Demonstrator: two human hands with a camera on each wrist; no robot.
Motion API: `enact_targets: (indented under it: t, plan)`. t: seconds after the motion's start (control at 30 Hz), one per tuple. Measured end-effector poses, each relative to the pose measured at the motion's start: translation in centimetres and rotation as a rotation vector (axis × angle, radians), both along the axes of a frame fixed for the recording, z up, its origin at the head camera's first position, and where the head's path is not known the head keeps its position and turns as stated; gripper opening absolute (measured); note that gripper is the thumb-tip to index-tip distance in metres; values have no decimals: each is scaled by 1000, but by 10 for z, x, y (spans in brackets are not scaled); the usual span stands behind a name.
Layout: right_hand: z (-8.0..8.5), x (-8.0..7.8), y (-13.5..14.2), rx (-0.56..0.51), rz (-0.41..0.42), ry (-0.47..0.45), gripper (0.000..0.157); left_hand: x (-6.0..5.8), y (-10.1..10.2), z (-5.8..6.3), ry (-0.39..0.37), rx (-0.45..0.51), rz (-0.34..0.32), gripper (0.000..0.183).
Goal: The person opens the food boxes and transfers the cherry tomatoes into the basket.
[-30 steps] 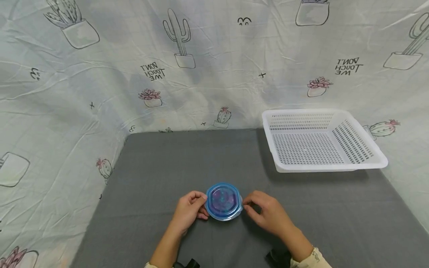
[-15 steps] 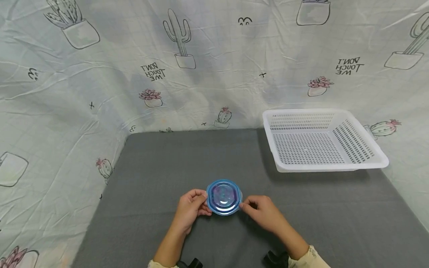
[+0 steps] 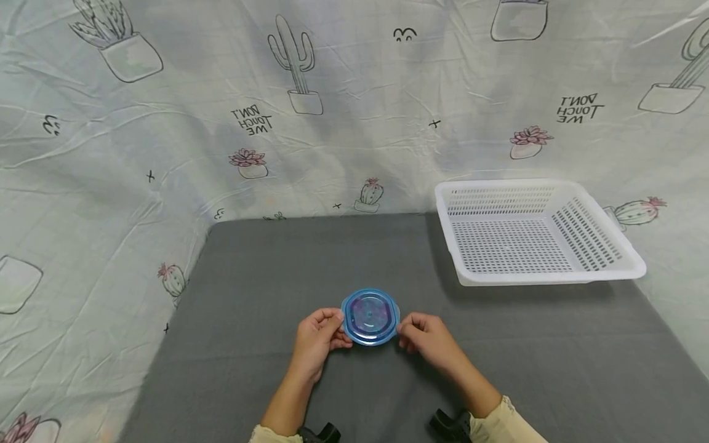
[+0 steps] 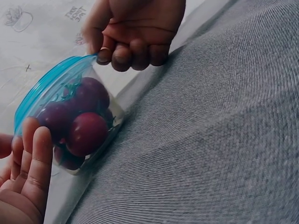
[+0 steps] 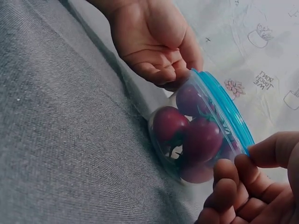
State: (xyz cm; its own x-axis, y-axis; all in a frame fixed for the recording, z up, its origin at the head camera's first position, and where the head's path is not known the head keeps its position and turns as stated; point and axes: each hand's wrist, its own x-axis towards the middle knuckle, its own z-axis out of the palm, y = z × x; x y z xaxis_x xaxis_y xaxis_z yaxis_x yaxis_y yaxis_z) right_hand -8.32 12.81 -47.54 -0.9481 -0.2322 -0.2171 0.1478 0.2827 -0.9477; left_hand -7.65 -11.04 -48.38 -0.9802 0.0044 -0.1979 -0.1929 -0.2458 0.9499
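Left hand (image 3: pixel 320 339) and right hand (image 3: pixel 429 339) pinch opposite edges of blue lid (image 3: pixel 370 315), apparently to steady clear container (image 4: pixel 116 114) of tomatoes (image 4: pixel 88 134).

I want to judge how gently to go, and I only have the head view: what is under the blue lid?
Observer: Dark red tomatoes; the left wrist view shows several.
Operator: You can see them from the side, then?
Observer: Yes. In the right wrist view the tub has a clear wall.
Operator: Bare fruit, or is there green on them?
Observer: Green stems show on some, also in the right wrist view.
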Motion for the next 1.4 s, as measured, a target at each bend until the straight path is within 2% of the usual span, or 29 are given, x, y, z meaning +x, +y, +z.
enact_targets:
  t: [0.13, 0.4, 0.53, 0.6, 0.63, 0.8, 0.83, 0.9, 1.03, 1.17, 1.27, 1.4]
  plan:
    - [2, -2, -2, -27, -40, -16, 21, -1, 1, -1, -3, 15, 16, 32]
    - [1, -5, -6, 7, -98, -17, 22, 0, -1, 0, 9, 41, 44, 28]
    - [0, -4, -6, 31, -112, 21, 22, 1, -1, -2, 19, 48, 58, 29]
    - [-1, -3, -5, 103, -113, 117, 20, 0, 0, -3, 17, 56, 69, 30]
    - [-1, -2, -4, 148, -109, 197, 19, 0, 0, -3, 14, 62, 74, 30]
    - [1, -3, 4, 394, -35, 760, 14, -2, 0, -4, 1, 79, 89, 29]
    - [2, -4, 6, 419, -4, 856, 16, -2, 0, -4, 0, 80, 92, 28]
    - [3, -7, 8, 461, 65, 992, 21, -2, 0, -4, 2, 78, 94, 27]
    - [3, -10, 11, 510, 157, 1134, 27, -3, -1, -4, -3, 75, 91, 28]
    - [1, -13, 11, 532, 181, 1228, 26, -3, -1, -4, -12, 78, 87, 29]
    - [-1, -14, 12, 533, 191, 1275, 11, -3, -1, -3, -12, 80, 88, 29]
    - [-2, -16, 13, 526, 206, 1301, 9, -3, -1, -3, -12, 84, 87, 30]
